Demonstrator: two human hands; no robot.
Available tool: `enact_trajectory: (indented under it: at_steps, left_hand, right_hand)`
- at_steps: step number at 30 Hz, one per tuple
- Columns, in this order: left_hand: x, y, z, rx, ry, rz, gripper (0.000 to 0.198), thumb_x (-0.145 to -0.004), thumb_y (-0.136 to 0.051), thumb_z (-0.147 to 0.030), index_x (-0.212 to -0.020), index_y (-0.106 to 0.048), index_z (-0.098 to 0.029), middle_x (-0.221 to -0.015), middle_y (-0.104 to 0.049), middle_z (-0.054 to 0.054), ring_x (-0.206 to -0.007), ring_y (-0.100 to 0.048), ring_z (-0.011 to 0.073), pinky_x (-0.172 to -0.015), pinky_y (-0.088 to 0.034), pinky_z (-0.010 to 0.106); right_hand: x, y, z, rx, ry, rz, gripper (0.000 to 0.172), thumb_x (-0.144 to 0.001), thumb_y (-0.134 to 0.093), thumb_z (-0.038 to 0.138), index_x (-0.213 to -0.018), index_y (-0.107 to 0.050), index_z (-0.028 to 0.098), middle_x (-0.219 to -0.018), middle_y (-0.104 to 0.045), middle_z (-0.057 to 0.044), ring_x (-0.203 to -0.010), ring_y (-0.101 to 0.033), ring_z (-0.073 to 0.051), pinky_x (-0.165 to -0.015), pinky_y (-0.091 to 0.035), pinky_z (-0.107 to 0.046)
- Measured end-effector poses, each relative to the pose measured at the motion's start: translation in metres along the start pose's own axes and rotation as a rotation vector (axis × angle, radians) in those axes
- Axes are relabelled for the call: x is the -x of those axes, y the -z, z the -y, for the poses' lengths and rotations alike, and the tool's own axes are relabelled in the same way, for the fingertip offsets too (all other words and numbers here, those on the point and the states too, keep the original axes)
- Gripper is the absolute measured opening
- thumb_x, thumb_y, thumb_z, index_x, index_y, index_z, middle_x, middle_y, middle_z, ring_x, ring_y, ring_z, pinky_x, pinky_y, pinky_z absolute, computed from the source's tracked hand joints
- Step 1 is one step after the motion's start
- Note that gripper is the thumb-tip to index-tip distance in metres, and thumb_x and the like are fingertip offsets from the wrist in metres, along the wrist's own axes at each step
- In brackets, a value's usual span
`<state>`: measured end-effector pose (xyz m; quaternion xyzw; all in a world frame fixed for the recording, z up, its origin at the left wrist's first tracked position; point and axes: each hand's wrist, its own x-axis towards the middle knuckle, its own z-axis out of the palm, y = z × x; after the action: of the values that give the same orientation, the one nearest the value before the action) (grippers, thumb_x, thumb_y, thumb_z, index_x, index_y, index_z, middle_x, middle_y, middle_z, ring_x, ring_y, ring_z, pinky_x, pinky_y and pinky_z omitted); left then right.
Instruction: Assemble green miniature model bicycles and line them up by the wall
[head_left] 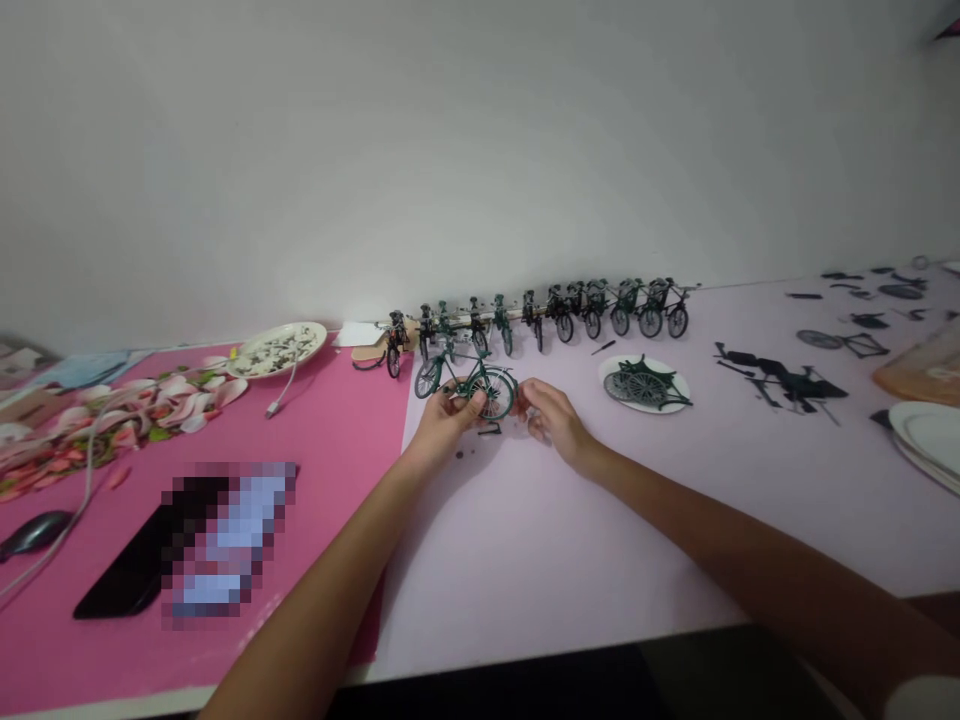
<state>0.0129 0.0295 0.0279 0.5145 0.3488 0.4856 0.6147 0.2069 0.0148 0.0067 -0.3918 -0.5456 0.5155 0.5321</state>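
My left hand [448, 418] is closed on a small green model bicycle [474, 380] and holds it upright just above the table, with the thumb at its rear wheel. At the bicycle's rear end, my right hand [550, 413] has its fingers curled and drawn together near the back wheel; whatever they pinch is too small to make out. Under the bicycle lies a small dark part [490, 431], and a couple of tiny dark bits [460, 455] rest beside it. Behind my hands, several finished-looking model bicycles [562, 318] stand in a row along the wall.
Right of my hands, a white plate [609, 390] holds green frames and wheels. Farther right lie dark bicycle parts [795, 385] and stacked white plates [926, 435]. On the pink left side are a plate of small pieces [321, 340], a cable [271, 408], petals [172, 390] and a black phone [127, 570].
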Motion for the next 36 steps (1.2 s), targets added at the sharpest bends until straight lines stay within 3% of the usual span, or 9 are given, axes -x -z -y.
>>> enact_trajectory:
  at_steps: [4, 11, 15, 18, 22, 24, 30, 33, 36]
  left_hand:
    - [0.002, -0.002, -0.002, -0.046, -0.039, -0.035, 0.062, -0.069, -0.090, -0.056, -0.106, -0.061, -0.016, -0.084, -0.073, 0.004, -0.078, -0.072, 0.0198, -0.078, -0.060, 0.035]
    - [-0.001, -0.001, -0.002, -0.027, -0.098, -0.116, 0.053, -0.072, -0.089, -0.053, -0.103, -0.065, -0.017, -0.079, -0.067, 0.000, -0.074, -0.066, 0.0146, -0.074, -0.056, 0.029]
    - [-0.005, 0.008, -0.007, 0.017, -0.110, -0.177, 0.056, -0.069, -0.090, -0.051, -0.105, -0.064, -0.017, -0.091, -0.072, 0.005, -0.086, -0.072, 0.0198, -0.083, -0.057, 0.035]
    - [-0.008, 0.017, -0.013, 0.000, -0.106, -0.206, 0.055, -0.072, -0.088, -0.053, -0.105, -0.063, -0.016, -0.094, -0.075, 0.009, -0.090, -0.075, 0.0248, -0.086, -0.056, 0.039]
    - [-0.010, 0.027, -0.022, -0.013, -0.105, -0.246, 0.053, -0.073, -0.087, -0.052, -0.103, -0.062, -0.016, -0.099, -0.076, 0.012, -0.092, -0.078, 0.0276, -0.086, -0.055, 0.038]
    - [-0.011, 0.031, -0.026, -0.004, -0.110, -0.263, 0.053, -0.071, -0.088, -0.052, -0.102, -0.062, -0.016, -0.099, -0.076, 0.012, -0.093, -0.078, 0.0285, -0.086, -0.055, 0.038]
    - [-0.013, 0.041, -0.032, -0.010, -0.120, -0.289, 0.052, -0.071, -0.088, -0.051, -0.101, -0.062, -0.017, -0.097, -0.077, 0.011, -0.093, -0.078, 0.0293, -0.088, -0.055, 0.040]
    - [-0.014, 0.044, -0.032, -0.028, -0.118, -0.285, 0.053, -0.071, -0.088, -0.051, -0.101, -0.062, -0.017, -0.098, -0.077, 0.011, -0.093, -0.078, 0.0289, -0.088, -0.055, 0.040]
    - [-0.016, 0.046, -0.030, -0.032, -0.118, -0.276, 0.056, -0.070, -0.088, -0.052, -0.104, -0.062, -0.017, -0.098, -0.077, 0.011, -0.092, -0.078, 0.0284, -0.087, -0.055, 0.039]
  right_hand:
    - [0.005, -0.008, 0.002, 0.158, 0.085, -0.005, 0.047, -0.088, -0.065, 0.067, -0.079, -0.057, 0.022, -0.075, -0.058, 0.000, -0.062, -0.047, -0.013, -0.051, -0.037, -0.024]
    - [0.008, -0.012, 0.003, 0.299, 0.171, -0.080, 0.041, -0.086, -0.070, 0.059, -0.075, -0.056, 0.022, -0.073, -0.054, 0.001, -0.066, -0.051, -0.015, -0.054, -0.039, -0.026]
    - [0.010, -0.010, 0.007, 0.382, 0.211, -0.087, 0.034, -0.089, -0.070, 0.051, -0.078, -0.057, 0.022, -0.072, -0.054, 0.001, -0.056, -0.043, -0.012, -0.049, -0.034, -0.026]
    - [0.011, -0.009, 0.012, 0.515, 0.373, -0.080, 0.022, -0.090, -0.069, 0.041, -0.081, -0.062, 0.023, -0.075, -0.059, -0.001, -0.061, -0.048, -0.014, -0.053, -0.039, -0.028]
    - [0.013, -0.009, 0.014, 0.695, 0.665, 0.086, 0.005, -0.092, -0.068, 0.026, -0.089, -0.071, 0.024, -0.083, -0.066, -0.005, -0.082, -0.059, -0.022, -0.072, -0.052, -0.036]
    - [0.015, -0.009, 0.013, 0.773, 0.730, 0.206, 0.009, -0.092, -0.066, 0.020, -0.093, -0.074, 0.024, -0.090, -0.068, -0.006, -0.089, -0.061, -0.023, -0.075, -0.053, -0.036]
    - [0.024, -0.010, 0.014, 0.861, 0.658, 0.458, 0.024, -0.086, -0.062, 0.007, -0.095, -0.075, 0.025, -0.100, -0.069, -0.006, -0.098, -0.062, -0.022, -0.075, -0.054, -0.033]
    - [0.028, -0.011, 0.019, 0.854, 0.604, 0.559, 0.019, -0.084, -0.069, 0.013, -0.097, -0.074, 0.025, -0.100, -0.070, -0.006, -0.097, -0.062, -0.023, -0.079, -0.054, -0.036]
    - [0.028, -0.014, 0.018, 0.835, 0.567, 0.540, 0.013, -0.088, -0.073, 0.027, -0.101, -0.075, 0.025, -0.097, -0.071, -0.006, -0.097, -0.061, -0.024, -0.081, -0.054, -0.037]
